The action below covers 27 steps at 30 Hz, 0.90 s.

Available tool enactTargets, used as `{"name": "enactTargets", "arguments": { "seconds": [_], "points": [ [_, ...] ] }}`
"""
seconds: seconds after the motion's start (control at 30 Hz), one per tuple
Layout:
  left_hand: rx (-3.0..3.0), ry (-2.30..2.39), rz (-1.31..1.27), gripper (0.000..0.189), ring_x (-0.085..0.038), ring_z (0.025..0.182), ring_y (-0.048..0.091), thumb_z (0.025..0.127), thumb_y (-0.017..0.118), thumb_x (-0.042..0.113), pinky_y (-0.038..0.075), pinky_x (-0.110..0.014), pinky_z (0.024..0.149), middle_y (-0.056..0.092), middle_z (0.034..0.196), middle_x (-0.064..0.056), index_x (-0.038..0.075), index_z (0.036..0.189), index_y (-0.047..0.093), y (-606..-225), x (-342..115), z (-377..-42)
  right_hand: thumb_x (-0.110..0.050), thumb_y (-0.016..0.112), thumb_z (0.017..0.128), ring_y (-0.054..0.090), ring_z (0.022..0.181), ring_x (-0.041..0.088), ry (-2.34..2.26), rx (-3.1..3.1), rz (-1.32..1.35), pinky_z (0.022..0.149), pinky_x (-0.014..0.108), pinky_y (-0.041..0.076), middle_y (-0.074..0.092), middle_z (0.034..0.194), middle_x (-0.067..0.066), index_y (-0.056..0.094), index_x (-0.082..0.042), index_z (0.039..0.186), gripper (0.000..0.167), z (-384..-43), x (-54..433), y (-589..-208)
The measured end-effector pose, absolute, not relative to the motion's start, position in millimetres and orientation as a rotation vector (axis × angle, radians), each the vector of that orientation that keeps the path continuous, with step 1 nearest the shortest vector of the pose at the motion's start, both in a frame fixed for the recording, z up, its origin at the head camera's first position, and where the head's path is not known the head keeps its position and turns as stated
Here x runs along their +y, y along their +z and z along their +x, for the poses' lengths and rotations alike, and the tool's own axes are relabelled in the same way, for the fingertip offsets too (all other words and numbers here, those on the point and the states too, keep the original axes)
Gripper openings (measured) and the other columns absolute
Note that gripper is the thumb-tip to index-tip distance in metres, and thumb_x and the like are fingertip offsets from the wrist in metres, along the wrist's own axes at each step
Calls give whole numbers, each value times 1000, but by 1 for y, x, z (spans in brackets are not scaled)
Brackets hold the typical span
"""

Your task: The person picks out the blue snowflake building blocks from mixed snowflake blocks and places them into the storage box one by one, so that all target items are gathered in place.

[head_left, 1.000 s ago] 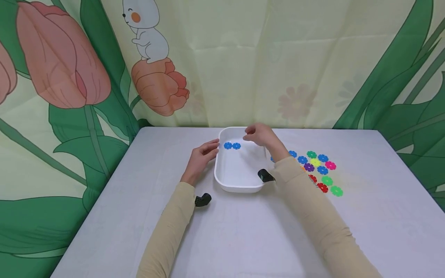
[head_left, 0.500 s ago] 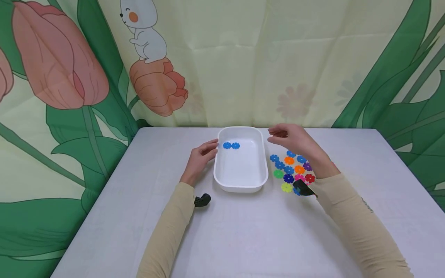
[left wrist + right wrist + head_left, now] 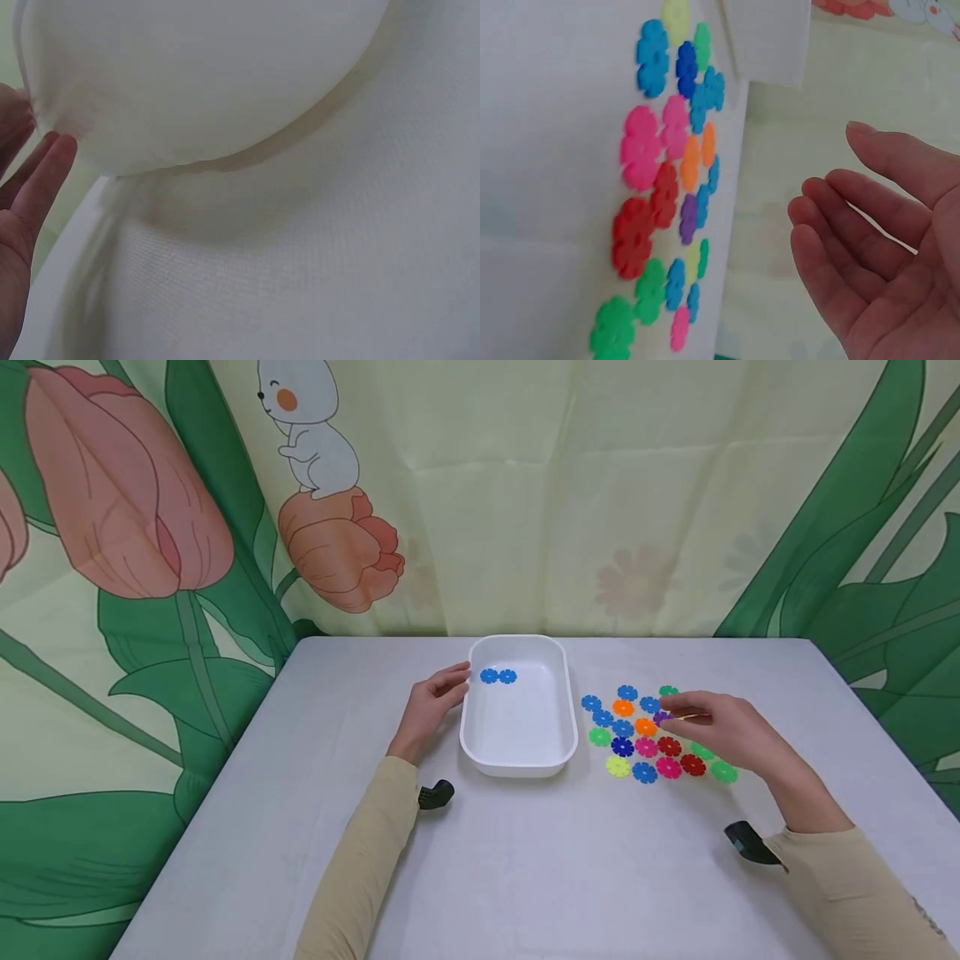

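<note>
My left hand (image 3: pixel 431 706) rests at the left side of a white plastic tray (image 3: pixel 525 731). In the left wrist view its fingertips (image 3: pixel 64 146) touch the outer wall of the tray (image 3: pixel 210 82). Inside the tray, toward the back left, two blue flower-shaped plastic discs (image 3: pixel 498 677) lie side by side. Over the right part of a loose spread of similar discs (image 3: pixel 646 747) hovers my right hand (image 3: pixel 727 727). The right wrist view shows that hand's fingers (image 3: pixel 832 232) loosely bent and apart from the thumb, holding nothing. It partly hides some discs in the head view.
The spread right of the tray mixes several colours, among them a yellow disc (image 3: pixel 618 766), a red disc (image 3: pixel 693 765) and a green disc (image 3: pixel 723 772). A white cloth covers the table (image 3: pixel 525 868). Behind its far edge hangs a printed curtain (image 3: pixel 510 527).
My right hand has moved from above the tray, rightward and then nearer me, to over the loose discs. The left hand and the two blue discs in the tray have stayed in place.
</note>
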<state>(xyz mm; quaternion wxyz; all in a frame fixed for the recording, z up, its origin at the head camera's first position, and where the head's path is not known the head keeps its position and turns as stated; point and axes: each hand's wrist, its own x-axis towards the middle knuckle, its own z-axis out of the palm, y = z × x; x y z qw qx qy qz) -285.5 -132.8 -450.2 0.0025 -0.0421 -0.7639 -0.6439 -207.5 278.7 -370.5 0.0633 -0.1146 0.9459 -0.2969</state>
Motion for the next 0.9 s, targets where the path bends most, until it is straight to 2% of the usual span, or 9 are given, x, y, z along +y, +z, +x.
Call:
{"name": "enactTargets", "arguments": {
  "seconds": [0.37, 0.9],
  "points": [
    [-2400, -2018, -135, 35, -10, 129, 49, 95, 66, 23, 50, -28, 98, 55, 137, 16, 9, 128, 65, -447, -135, -285, -38, 69, 90, 49, 114, 51, -758, 2843, -130, 78, 50, 58, 54, 125, 32, 49, 6, 136, 67, -192, 329, -398],
    [-2381, -2055, -162, 35, -12, 129, 50, 95, 66, 21, 51, -28, 97, 55, 138, 12, 6, 127, 65, -448, -134, -286, -37, 67, 91, 43, 117, 53, -704, 2813, -11, 82, 54, 56, 50, 127, 35, 43, 13, 136, 71, -214, 341, -415]
  ]
}}
